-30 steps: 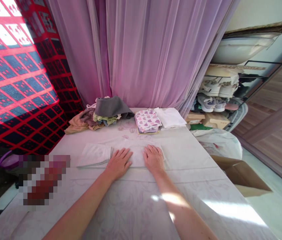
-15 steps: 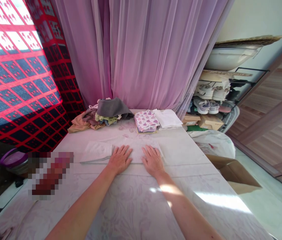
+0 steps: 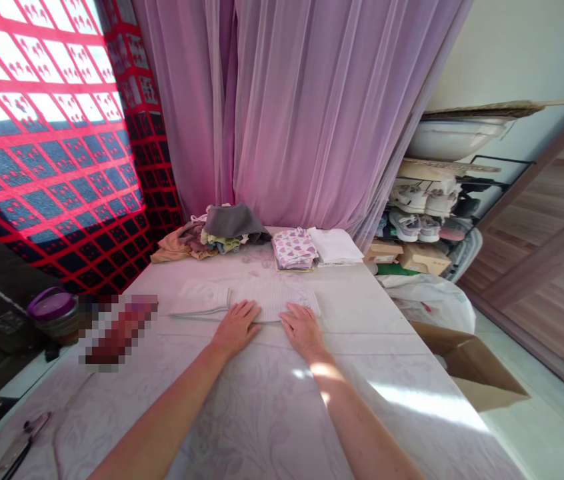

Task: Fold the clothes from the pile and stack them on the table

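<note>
A pale, finely striped folded garment [image 3: 267, 295] lies flat on the table, its left part folded over in a separate panel. My left hand [image 3: 237, 325] rests palm down on its near edge, fingers stretched out. To the right, my right hand [image 3: 303, 328] lies flat on the same near edge, fingers slightly spread. Neither hand grips anything. Beyond the garment sit a folded stack with a heart-patterned cloth [image 3: 295, 248] on top and a folded white cloth [image 3: 335, 245]. Farther left is a loose heap of clothes [image 3: 212, 233], a dark grey piece uppermost.
The patterned tablecloth [image 3: 257, 407] covers the table. A blurred-out red item [image 3: 119, 333] and a dark tool with a cord [image 3: 22, 443] lie at the left. An open cardboard box [image 3: 487, 370] and a shoe rack [image 3: 417, 200] stand right; a purple curtain [image 3: 312, 120] hangs behind.
Both hands have slid slightly toward me, from the garment's surface to its near edge, still flat. The camera view has shifted a little. The stacks and the heap look unchanged.
</note>
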`<state>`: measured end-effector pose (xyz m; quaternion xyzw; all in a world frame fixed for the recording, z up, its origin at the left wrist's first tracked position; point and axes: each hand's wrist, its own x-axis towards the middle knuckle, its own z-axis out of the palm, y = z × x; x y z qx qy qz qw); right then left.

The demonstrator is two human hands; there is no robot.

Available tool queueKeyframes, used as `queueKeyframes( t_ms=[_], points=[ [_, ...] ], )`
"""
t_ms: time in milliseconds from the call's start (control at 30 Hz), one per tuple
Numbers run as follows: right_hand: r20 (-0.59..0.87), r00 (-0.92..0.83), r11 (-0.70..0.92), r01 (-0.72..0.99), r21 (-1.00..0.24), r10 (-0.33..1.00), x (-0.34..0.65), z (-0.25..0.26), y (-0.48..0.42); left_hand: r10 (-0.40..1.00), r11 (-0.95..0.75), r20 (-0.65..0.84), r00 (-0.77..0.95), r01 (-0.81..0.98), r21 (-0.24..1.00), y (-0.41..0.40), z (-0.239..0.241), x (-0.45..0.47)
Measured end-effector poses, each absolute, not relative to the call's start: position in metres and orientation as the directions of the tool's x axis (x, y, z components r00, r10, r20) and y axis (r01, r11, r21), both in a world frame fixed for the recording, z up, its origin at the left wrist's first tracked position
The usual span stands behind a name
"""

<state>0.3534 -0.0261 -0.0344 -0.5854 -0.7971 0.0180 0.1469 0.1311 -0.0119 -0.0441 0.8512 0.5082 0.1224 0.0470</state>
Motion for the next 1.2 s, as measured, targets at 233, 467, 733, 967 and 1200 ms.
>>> queueKeyframes(
  t_ms=[233,467,733,967,1200],
  points=[
    [0.088,-0.133,0.146,0.975,-0.167,0.987,0.35,-0.01,0.0,0.956,-0.291,0.075,0.282,0.894,0.342,-0.002,-0.016,0.138],
    [0.067,-0.059,0.071,0.981,-0.183,0.996,0.352,0.009,0.029,0.998,-0.037,-0.043,0.052,0.954,0.297,0.022,0.0,0.143],
    [0.461,-0.25,0.407,0.869,-0.281,0.851,0.357,-0.004,-0.005,0.988,0.044,-0.154,0.003,0.954,0.297,0.042,0.007,0.144],
    [0.221,-0.383,0.439,0.829,-0.347,0.897,0.343,-0.024,-0.024,0.975,-0.046,-0.191,0.115,0.943,0.331,0.055,0.022,0.134],
    [0.063,-0.413,0.415,0.872,-0.259,0.908,0.317,-0.01,-0.006,0.958,-0.122,-0.206,0.198,0.936,0.331,0.061,0.042,0.134]
  ],
)
